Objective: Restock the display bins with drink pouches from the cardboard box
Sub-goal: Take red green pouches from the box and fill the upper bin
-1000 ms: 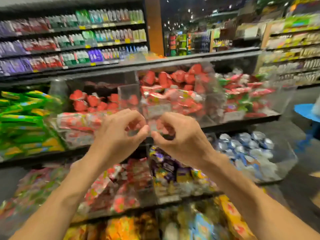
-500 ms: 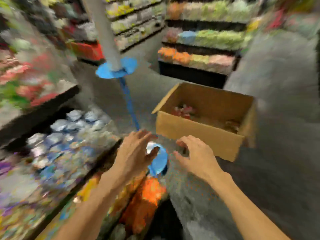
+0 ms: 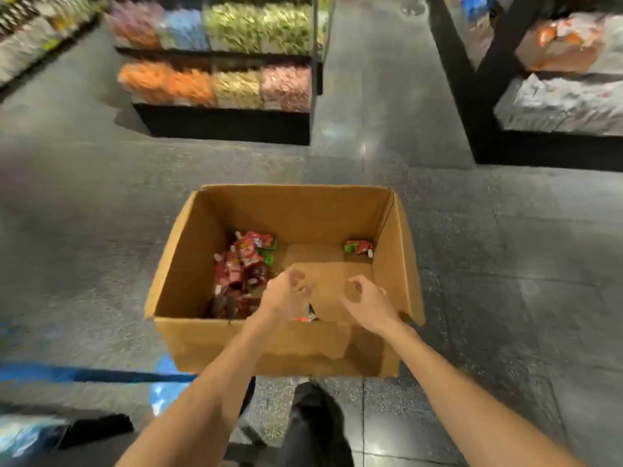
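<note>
— Where are the drink pouches [image 3: 244, 264]?
— In the cardboard box [image 3: 397, 251] on the grey floor [image 3: 505, 264]. A red-and-green pile lies against its left wall, and a single pouch [image 3: 358, 247] sits in the far right corner.
— Any brand on them?
— The print is too blurred to read, and the box walls show plain brown.
— And the person's hands?
— The left hand [image 3: 285, 296] and right hand [image 3: 369, 305] hover apart over the box, fingers loosely curled, gripping nothing.
— Beyond the box?
— Display bins [image 3: 215, 82] of orange, yellow and pink packets stand across the aisle.
</note>
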`<state>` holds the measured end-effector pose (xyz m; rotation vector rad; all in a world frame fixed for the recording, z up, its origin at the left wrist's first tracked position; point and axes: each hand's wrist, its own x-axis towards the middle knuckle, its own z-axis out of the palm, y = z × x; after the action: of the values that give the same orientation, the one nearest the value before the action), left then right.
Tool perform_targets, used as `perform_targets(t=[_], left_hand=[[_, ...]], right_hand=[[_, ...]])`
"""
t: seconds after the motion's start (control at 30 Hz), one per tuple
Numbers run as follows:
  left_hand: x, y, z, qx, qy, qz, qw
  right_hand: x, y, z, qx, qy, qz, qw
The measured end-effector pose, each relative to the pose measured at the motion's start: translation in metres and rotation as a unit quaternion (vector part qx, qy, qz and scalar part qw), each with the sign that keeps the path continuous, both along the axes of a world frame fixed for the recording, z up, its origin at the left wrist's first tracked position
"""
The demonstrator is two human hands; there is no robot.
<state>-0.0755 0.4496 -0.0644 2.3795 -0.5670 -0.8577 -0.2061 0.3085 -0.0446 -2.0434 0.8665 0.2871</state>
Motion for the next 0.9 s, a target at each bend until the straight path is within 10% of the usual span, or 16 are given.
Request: perform_targets(t=[0.17, 0.3, 0.5, 0.73, 0.9], left_hand=[[0.085, -0.03, -0.091, 0.09, 0.057, 0.024, 0.994], [0.143, -0.035, -0.14, 0.135, 0.062, 0.087, 0.985], [0.214, -0.04, -0.185, 0.186, -0.026, 0.109, 0.976], [0.254, -0.049, -0.233, 0.281, -0.029, -0.204, 0.937], [0.254, -0.038, -0.247, 0.344, -0.2, -0.306, 0.865]], right_hand=[[0.085, -0.064, -0.079, 0.124, 0.078, -0.169, 0.975], [0.142, -0.102, -0.147, 0.323, 0.092, -0.331, 0.882], [0.2, -0.14, -0.22, 0.33, 0.09, -0.501, 0.795], [0.221, -0.166, -0.27, 0.318, 0.095, -0.585, 0.74], [0.227, -0.172, -0.282, 0.314, 0.093, -0.575, 0.75]])
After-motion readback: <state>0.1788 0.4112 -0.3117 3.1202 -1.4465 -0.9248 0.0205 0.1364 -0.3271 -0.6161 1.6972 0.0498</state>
